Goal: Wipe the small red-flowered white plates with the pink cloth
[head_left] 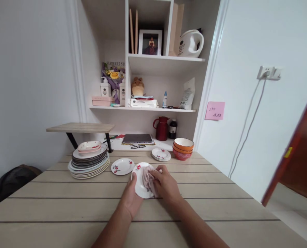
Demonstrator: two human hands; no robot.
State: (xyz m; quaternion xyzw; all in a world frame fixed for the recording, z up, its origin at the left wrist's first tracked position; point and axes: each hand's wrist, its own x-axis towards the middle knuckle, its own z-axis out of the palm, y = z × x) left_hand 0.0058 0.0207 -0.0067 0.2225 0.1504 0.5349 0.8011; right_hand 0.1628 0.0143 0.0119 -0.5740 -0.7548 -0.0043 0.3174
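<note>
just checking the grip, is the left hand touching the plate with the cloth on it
Touching: the head view shows the left hand with its thumb pressed over the left rim of the plate, opposite the cloth.

- Part of the face of the small round white plate with red flowers [139,182] is covered by the crumpled pale pink cloth [148,177] and the right hand [168,183].
- Most fingers of the left hand [132,197] are hidden behind that plate.
- Both forearms [198,223] are cut off by the lower edge.
- The inside of the red patterned bowl [181,156] is hidden by the orange bowls [184,147] stacked in it.
- The lower handwriting on the square pink paper note [215,111] cannot be made out.
- The dark rounded object [16,179] is cut off at left.
</note>
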